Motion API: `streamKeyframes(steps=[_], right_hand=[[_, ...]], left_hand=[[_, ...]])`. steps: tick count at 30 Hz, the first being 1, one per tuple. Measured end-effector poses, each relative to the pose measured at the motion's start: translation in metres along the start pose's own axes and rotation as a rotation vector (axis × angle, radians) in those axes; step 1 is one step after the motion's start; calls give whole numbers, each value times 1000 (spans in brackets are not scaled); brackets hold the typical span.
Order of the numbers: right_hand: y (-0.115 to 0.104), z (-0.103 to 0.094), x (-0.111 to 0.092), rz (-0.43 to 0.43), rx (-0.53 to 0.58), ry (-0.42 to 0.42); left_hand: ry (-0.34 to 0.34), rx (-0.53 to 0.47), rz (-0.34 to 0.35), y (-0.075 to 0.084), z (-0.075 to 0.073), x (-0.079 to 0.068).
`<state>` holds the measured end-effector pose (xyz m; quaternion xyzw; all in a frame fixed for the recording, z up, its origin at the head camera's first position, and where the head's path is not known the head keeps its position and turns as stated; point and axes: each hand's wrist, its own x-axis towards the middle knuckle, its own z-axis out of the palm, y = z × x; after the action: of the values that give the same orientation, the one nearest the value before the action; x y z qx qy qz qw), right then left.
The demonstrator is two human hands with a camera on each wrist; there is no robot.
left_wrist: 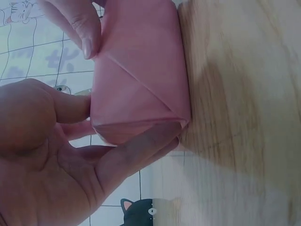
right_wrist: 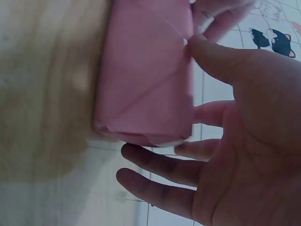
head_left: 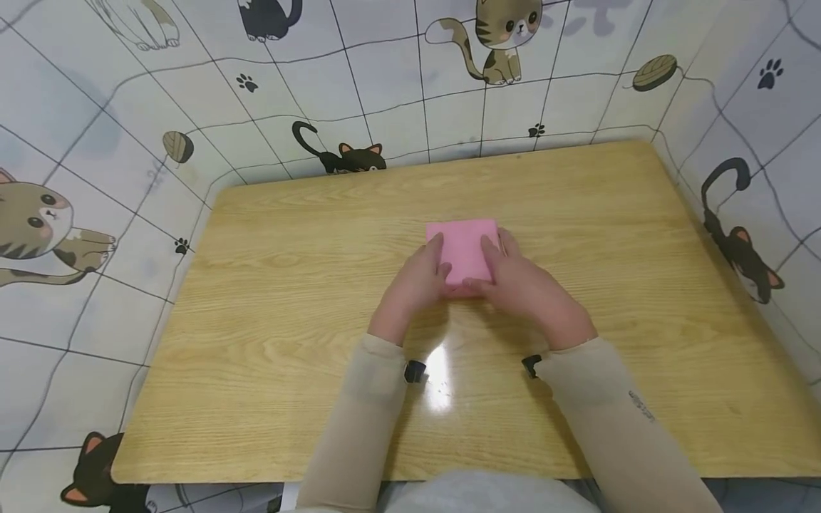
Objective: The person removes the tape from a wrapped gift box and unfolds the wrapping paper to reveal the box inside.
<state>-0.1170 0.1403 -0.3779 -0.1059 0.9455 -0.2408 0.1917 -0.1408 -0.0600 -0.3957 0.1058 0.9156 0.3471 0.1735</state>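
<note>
A box wrapped in pink paper (head_left: pixel 466 249) lies flat on the table, with both hands on it. Diagonal fold lines cross the near side of this pink box (left_wrist: pixel 141 70) in the left wrist view. My left hand (head_left: pixel 415 281) holds its left end, the thumb at the upper near edge and other fingers along the end. On the opposite side, my right hand (head_left: pixel 529 285) touches the box with its thumb near the front edge and a finger over the top. In the right wrist view, several fingers of the right hand (right_wrist: pixel 254 127) are spread and fairly straight beside the box end.
The wood-grain table (head_left: pixel 288 285) extends on all sides of the box. White tiled-pattern walls with cartoon cats (head_left: pixel 503 43) stand behind it and at both sides. Light glares off the tabletop between the forearms. A dark wrist device (head_left: pixel 414 371) shows at the left cuff.
</note>
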Motion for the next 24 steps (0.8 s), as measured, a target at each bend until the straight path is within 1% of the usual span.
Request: streamKeyframes(steps=[3,7,11,14,18,21,24], right_hand=[[2,8,6,-25,0,-34],[4,9,11,-40,-21,-39],[7,5,12,-64,-57,-13],[7,3,11,-66,-88,14],[4,5,11,-67,-135,49],[1,7,11,-67,-150,64],[-1,7,12,-67,-149,67]], left_hand=[[-2,8,7,0,1,0],[-9,-11,-8,0,0,2],[-13,-16,-20,1,2,0],[-7,-11,-17,2,3,-1],[1,-9,-18,2,3,-3],[-4,-9,-16,3,2,-4],[9,24,-8,3,0,-3]])
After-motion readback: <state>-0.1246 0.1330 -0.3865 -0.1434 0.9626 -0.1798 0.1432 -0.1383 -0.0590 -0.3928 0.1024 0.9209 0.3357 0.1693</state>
